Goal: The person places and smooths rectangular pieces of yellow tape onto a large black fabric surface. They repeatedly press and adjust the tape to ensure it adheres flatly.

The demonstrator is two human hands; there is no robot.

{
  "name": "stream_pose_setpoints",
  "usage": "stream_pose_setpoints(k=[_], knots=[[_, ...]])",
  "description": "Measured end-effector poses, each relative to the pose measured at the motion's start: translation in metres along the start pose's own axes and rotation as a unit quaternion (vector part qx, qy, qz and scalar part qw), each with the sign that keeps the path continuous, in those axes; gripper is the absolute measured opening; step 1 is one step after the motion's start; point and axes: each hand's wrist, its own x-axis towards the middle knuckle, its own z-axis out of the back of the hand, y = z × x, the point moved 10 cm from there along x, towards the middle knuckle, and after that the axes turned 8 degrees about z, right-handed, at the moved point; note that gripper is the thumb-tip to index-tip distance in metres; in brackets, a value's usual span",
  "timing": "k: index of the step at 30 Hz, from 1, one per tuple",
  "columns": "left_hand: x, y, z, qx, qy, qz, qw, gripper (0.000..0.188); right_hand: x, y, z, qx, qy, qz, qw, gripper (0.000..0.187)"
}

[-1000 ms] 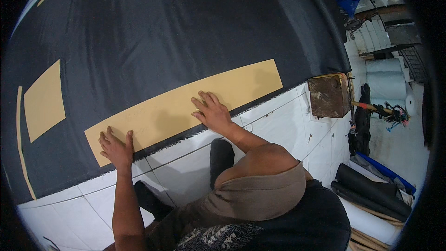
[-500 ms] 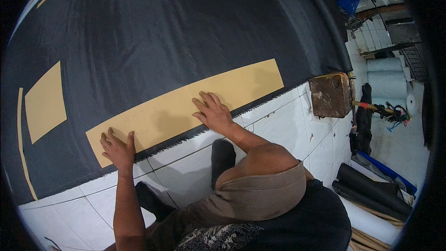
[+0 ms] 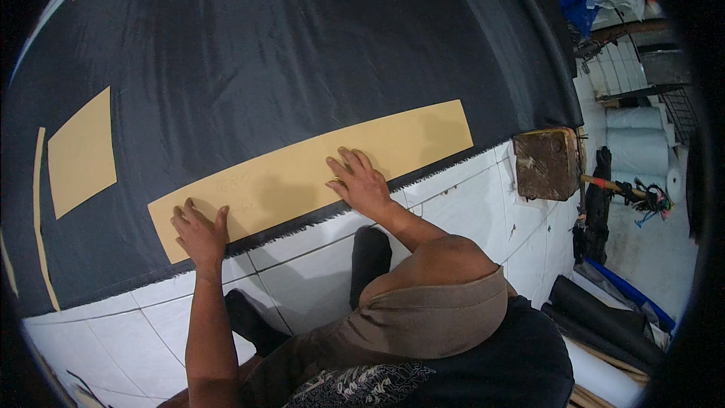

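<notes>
A long tan paper pattern strip (image 3: 302, 170) lies flat on a wide sheet of black fabric (image 3: 264, 60), close to its frayed near edge. My left hand (image 3: 201, 234) rests on the strip's left end, fingers spread. Right of the middle, my right hand (image 3: 361, 183) lies on the same strip, its fingers apart and stretched out. Faint pencil marks show on the paper near my left hand. Neither hand grips anything.
A four-sided tan paper piece (image 3: 83, 155) and a narrow strip (image 3: 41, 219) lie on the fabric at left. Right of the fabric stands a dirty brown metal box (image 3: 544, 165). White floor tiles (image 3: 317, 264) run along the near edge; black rolls (image 3: 604, 329) lie at lower right.
The whole view has shifted slightly, so everything sits a little farther right. Both hands remain on the long strip, with barely any movement against it.
</notes>
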Motion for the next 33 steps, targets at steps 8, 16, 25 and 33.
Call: stream_pose_setpoints(k=[8, 16, 25, 33], knots=[[0.002, 0.006, -0.01, -0.023, 0.026, -0.001, 0.999, 0.094, 0.004, -0.002, 0.004, 0.007, 0.027, -0.014, 1.0, 0.054], [0.006, 0.008, -0.008, 0.0, 0.093, 0.036, 0.995, 0.105, 0.007, 0.0, -0.004, 0.027, 0.006, 0.005, 1.0, 0.054], [0.006, 0.014, -0.007, 0.013, 0.085, 0.062, 0.994, 0.111, 0.016, 0.011, 0.006, 0.016, 0.078, -0.03, 0.996, 0.05], [0.007, 0.012, -0.008, -0.013, 0.102, 0.058, 0.993, 0.114, 0.018, 0.006, 0.002, -0.003, 0.08, -0.005, 0.997, 0.051]])
